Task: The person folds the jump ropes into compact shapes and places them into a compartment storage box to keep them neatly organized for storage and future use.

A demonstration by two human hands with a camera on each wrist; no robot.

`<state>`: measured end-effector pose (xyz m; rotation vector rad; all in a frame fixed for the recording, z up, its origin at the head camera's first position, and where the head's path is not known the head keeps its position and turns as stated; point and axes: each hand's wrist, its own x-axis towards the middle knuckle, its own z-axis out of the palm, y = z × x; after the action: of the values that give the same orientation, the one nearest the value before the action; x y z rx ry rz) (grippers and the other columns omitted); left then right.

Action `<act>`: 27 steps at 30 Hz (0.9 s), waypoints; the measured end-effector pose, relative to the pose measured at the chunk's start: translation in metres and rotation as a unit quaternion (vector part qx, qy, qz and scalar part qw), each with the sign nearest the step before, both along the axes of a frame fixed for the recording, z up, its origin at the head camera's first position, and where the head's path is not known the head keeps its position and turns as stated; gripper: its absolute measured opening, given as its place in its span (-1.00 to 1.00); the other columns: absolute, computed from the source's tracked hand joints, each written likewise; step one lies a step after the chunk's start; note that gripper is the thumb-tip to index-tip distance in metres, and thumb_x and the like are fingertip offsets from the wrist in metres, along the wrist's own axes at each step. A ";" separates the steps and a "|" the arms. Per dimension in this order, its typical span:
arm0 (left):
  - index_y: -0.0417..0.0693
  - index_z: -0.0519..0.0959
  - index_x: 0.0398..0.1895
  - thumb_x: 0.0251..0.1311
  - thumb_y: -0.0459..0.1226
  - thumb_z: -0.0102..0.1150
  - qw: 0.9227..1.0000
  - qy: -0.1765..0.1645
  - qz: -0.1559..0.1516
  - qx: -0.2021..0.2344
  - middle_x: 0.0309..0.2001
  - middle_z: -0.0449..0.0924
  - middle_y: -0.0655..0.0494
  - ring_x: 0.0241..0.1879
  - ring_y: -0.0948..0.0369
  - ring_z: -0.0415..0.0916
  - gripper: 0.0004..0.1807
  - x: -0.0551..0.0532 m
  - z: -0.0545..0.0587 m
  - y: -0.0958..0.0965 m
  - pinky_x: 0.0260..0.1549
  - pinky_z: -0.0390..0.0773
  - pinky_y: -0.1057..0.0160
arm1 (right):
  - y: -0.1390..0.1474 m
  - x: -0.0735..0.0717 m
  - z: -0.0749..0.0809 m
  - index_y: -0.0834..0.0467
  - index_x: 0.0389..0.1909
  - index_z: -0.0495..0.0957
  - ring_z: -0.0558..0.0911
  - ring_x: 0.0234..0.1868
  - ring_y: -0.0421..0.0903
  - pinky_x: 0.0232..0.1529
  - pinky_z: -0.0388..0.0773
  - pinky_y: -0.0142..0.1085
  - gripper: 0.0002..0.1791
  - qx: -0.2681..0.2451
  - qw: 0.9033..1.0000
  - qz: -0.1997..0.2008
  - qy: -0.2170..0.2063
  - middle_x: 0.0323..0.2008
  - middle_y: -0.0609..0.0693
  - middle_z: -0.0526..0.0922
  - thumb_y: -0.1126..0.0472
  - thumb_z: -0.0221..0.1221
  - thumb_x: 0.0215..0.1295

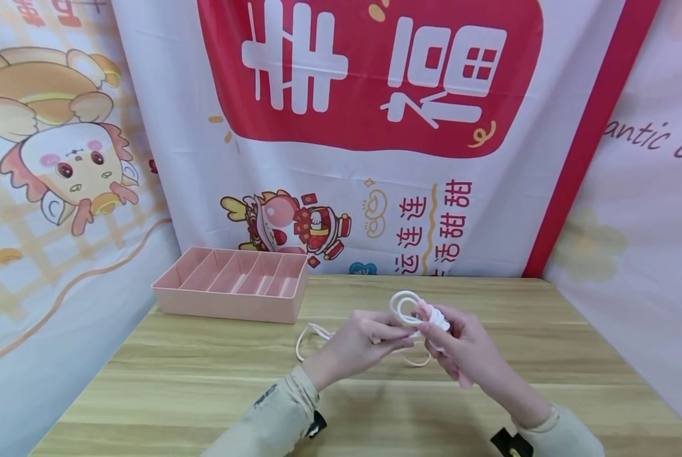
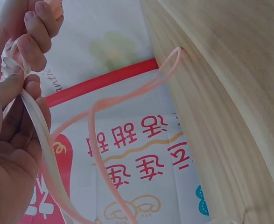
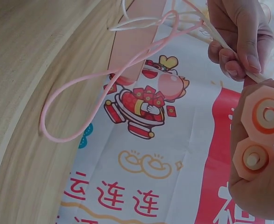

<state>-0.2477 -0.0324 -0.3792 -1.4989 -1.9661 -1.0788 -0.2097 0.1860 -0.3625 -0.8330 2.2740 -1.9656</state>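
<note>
My right hand (image 1: pixel 466 343) grips a skipping rope's pink handles, whose two eight-sided ends (image 3: pixel 249 112) face the right wrist view. White cord (image 1: pixel 405 294) is wound round the handles, with loops standing up above the fingers. Just to the left, my left hand (image 1: pixel 363 343) pinches the cord between thumb and fingers, close to the right hand's fingertips. From the left hand a loose length of cord (image 2: pixel 99 154) hangs down in loops, looking pinkish in the left wrist view. Part of the winding is hidden behind the fingers.
A pink box (image 1: pixel 226 303) with several compartments stands at the back left of the wooden table (image 1: pixel 203 381). Behind the table hangs a printed cloth (image 1: pixel 341 165), and patterned cloths also close off both sides.
</note>
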 end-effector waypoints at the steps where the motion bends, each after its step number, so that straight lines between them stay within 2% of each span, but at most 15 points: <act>1: -0.24 0.72 -0.12 0.18 -0.39 0.35 1.000 -0.002 0.001 -0.002 -0.10 0.69 0.01 -0.16 0.39 0.59 -0.80 0.000 0.001 0.000 -0.20 0.53 0.52 | 0.000 0.000 0.000 0.33 -0.09 0.47 0.31 -0.82 -0.18 -0.93 0.29 -0.26 -0.80 0.000 1.000 0.000 0.000 -0.63 0.18 0.42 0.24 0.12 0.47; 7: -0.20 0.72 -0.12 0.18 -0.36 0.36 0.999 -0.004 0.024 -0.021 -0.10 0.69 0.02 -0.12 0.35 0.61 -0.79 -0.001 0.001 -0.001 -0.16 0.51 0.53 | 0.003 0.000 0.001 0.36 0.04 0.49 0.30 -0.80 -0.20 -0.93 0.29 -0.27 -0.74 -0.007 1.000 0.000 0.003 -0.63 0.15 0.42 0.27 0.10 0.47; 14: -0.11 0.74 -0.15 0.17 -0.29 0.38 0.996 0.033 0.081 -0.032 -0.18 0.71 0.12 -0.17 0.37 0.61 -0.81 -0.003 -0.003 -0.005 -0.15 0.48 0.55 | 0.004 0.002 0.003 0.32 0.08 0.50 0.31 -0.79 -0.19 -0.91 0.31 -0.27 -0.71 0.006 1.000 0.011 -0.011 -0.62 0.16 0.44 0.22 0.10 0.48; 17: -0.08 0.75 -0.15 0.18 -0.26 0.39 0.994 0.039 0.095 -0.038 -0.20 0.71 0.15 -0.21 0.39 0.59 -0.81 -0.003 -0.002 -0.007 -0.18 0.48 0.56 | 0.004 0.002 0.004 0.32 0.11 0.50 0.30 -0.80 -0.18 -0.91 0.31 -0.28 -0.69 0.011 1.000 0.020 -0.018 -0.62 0.16 0.43 0.21 0.09 0.48; 22: -0.09 0.76 -0.16 0.18 -0.24 0.38 0.994 0.031 0.090 -0.058 -0.25 0.70 0.13 -0.28 0.39 0.56 -0.81 -0.004 0.000 -0.011 -0.26 0.48 0.58 | 0.005 0.003 0.004 0.34 0.06 0.50 0.28 -0.84 -0.12 -0.93 0.28 -0.28 -0.72 0.017 0.999 0.047 -0.015 -0.64 0.19 0.40 0.24 0.07 0.50; 27: -0.15 0.74 -0.19 0.23 -0.31 0.32 0.996 0.000 0.053 -0.072 -0.27 0.69 0.09 -0.30 0.40 0.55 -0.86 -0.009 0.005 -0.018 -0.28 0.49 0.57 | 0.008 0.002 0.005 0.35 -0.04 0.47 0.28 -0.86 -0.10 -0.95 0.28 -0.27 -0.79 0.038 0.997 0.065 -0.004 -0.68 0.24 0.36 0.26 0.02 0.52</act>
<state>-0.2564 -0.0506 -0.3744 -1.4458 -2.1374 -0.9110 -0.2074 0.1937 -0.3575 -0.9369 2.2149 -1.8127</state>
